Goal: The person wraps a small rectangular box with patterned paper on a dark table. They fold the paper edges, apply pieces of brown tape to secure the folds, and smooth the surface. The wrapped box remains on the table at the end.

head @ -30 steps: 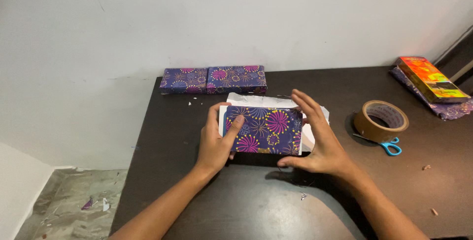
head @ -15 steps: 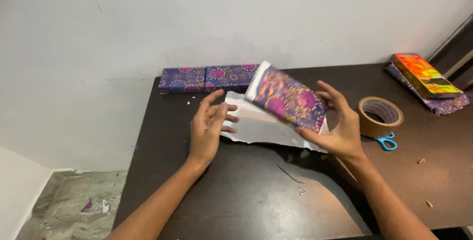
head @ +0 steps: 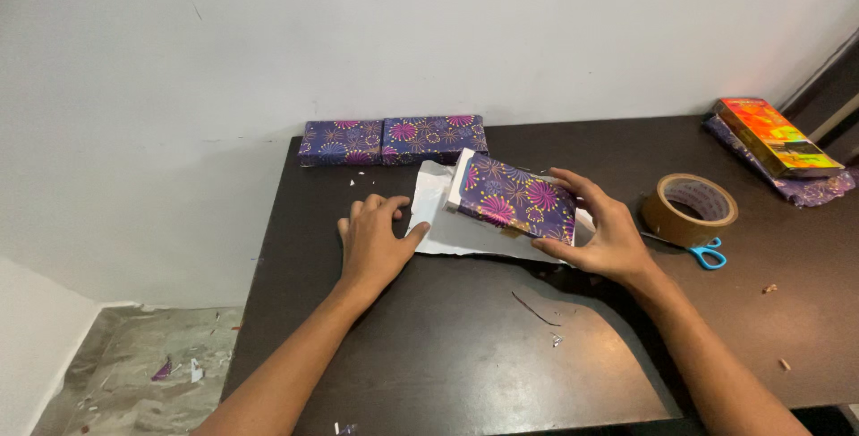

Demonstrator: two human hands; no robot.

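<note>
Grip, right hand (head: 601,237): your fingers curl over the near right end of the half-wrapped box (head: 516,202) and hold it tilted, its left end raised; half a second earlier you carried it higher in the air, and a second ago it lay flat under both hands, so the box has been lifted, turned and brought back down toward the sheet. Grip, left hand (head: 372,241): open and holding nothing, palm down, fingers spread on the desk (head: 447,347), thumb pinning the left edge of the white-backed wrapping sheet (head: 447,232); earlier it hovered above the sheet. Judged from this, the paper is being steadied for a fresh fold. The box shows purple paper with pink and yellow firework bursts, and a bare white end at upper left. Beyond lie two wrapped boxes (head: 394,139) against the wall, a brown tape roll (head: 691,209) touching blue-handled scissors (head: 709,255), and an orange box (head: 775,137) at far right.
</note>
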